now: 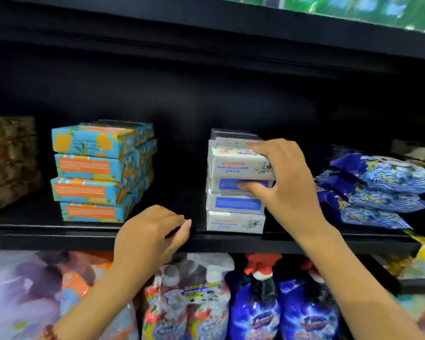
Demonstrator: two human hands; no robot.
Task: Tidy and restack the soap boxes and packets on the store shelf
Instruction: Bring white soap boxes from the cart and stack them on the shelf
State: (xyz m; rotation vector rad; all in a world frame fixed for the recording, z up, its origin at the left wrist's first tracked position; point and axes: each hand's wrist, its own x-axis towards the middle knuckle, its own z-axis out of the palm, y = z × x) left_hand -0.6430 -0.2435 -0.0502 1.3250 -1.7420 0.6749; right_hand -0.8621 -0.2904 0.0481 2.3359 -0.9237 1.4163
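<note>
A black shelf (59, 238) is carrying four groups side by side. Dark patterned boxes (10, 165) are sitting at its far left. Blue-and-orange boxes (101, 173) are standing stacked four high beside them. White boxes (234, 214) are standing stacked near the middle, and blue packets (378, 192) are lying piled at the right.

Dim, soft-focus (edges warped, blurry)

Black shelf board (59, 238) across mid-frame, front edge catching faint light. Matte black back panel (182, 99) behind, deep in shadow. Upper shelf (206, 20) overhead, also black; blurred green goods (378, 8) above it. Lower tier crammed with glossy bags (194, 303), brightly lit.
</note>
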